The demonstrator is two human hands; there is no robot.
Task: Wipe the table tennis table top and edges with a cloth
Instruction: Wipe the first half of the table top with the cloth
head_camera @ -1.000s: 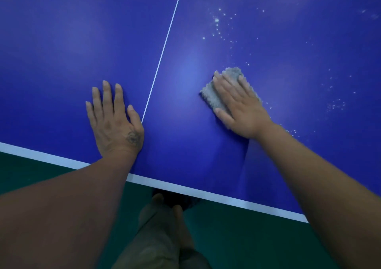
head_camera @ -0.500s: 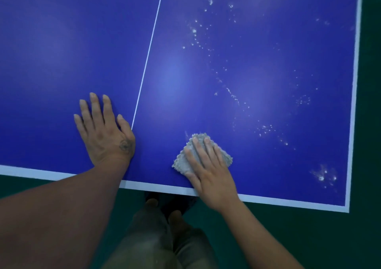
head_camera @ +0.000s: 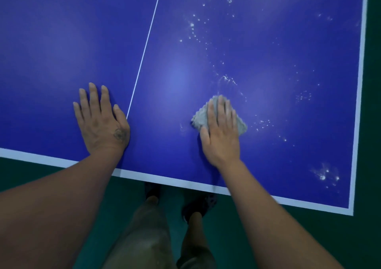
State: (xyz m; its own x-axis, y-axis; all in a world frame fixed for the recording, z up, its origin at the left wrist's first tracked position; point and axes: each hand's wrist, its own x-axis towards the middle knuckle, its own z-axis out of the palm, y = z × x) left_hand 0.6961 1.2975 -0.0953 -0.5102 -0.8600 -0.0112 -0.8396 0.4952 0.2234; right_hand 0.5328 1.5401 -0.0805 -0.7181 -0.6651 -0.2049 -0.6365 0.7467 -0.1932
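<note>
The blue table tennis table [head_camera: 61,42] fills the upper view, with a white centre line and white edge stripes. A small grey cloth [head_camera: 200,116] lies on the right half. My right hand [head_camera: 221,132] presses flat on it with straight fingers, so only the cloth's left and right corners show. My left hand [head_camera: 102,120] rests flat on the table just left of the centre line, near the front edge. White specks and droplets [head_camera: 192,26] are scattered over the right half, with a cluster of specks [head_camera: 325,175] near the front right corner.
The table's near edge [head_camera: 169,179] runs across below my hands and its right edge [head_camera: 359,95] stands at the far right. Dark green floor [head_camera: 309,237] surrounds it. My legs and dark shoes [head_camera: 199,206] stand just under the near edge.
My right hand slid the cloth from mid-table down toward the near edge, then a little back up and rightward. My left hand stayed planted. The view shifted, showing the right edge.
</note>
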